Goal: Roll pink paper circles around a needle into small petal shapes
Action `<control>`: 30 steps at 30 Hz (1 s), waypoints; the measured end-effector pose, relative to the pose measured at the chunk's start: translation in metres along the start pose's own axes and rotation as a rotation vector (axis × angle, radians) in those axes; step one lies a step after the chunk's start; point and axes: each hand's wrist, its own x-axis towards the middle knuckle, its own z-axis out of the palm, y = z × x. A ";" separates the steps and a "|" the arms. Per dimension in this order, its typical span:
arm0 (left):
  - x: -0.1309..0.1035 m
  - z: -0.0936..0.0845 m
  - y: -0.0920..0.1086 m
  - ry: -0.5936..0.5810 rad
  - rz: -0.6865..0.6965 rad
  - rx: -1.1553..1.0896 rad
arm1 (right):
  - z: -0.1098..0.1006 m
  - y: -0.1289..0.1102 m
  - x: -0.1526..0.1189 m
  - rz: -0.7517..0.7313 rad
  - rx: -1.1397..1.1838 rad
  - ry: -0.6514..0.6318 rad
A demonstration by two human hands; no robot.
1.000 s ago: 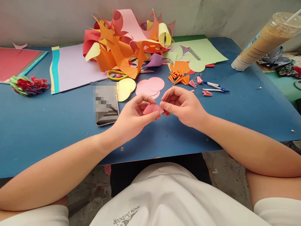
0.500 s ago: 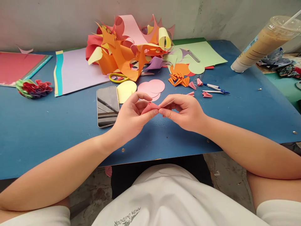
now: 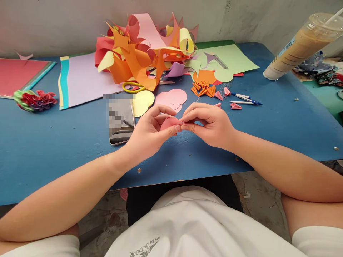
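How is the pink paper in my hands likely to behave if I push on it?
The pink paper will probably bend easily: it curves between your left hand and right hand. It may hold a fold well, as the pink pieces lie folded on the table unheld. It's likely light, since it looks thin.

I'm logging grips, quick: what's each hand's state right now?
Left hand: closed, holding pink paper.
Right hand: closed, pinching the paper's right end; a thin rod shows just above.

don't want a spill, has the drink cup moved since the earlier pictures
No. Judged against the metal stud in the table, the cup sits in the same spot, shifted neither way.
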 end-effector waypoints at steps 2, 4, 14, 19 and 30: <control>0.000 -0.001 -0.001 -0.007 -0.001 0.008 | -0.001 -0.001 0.000 -0.024 -0.026 -0.002; 0.000 -0.001 -0.002 -0.003 0.006 0.012 | -0.002 -0.002 0.001 -0.043 -0.032 -0.003; -0.002 0.000 0.001 0.015 0.004 0.064 | -0.003 0.000 0.000 -0.118 -0.093 -0.020; -0.003 0.001 0.002 0.053 0.058 0.139 | -0.002 -0.004 0.000 -0.111 -0.106 0.021; -0.007 0.002 0.005 0.056 0.262 0.291 | 0.001 0.001 -0.001 -0.147 -0.027 0.008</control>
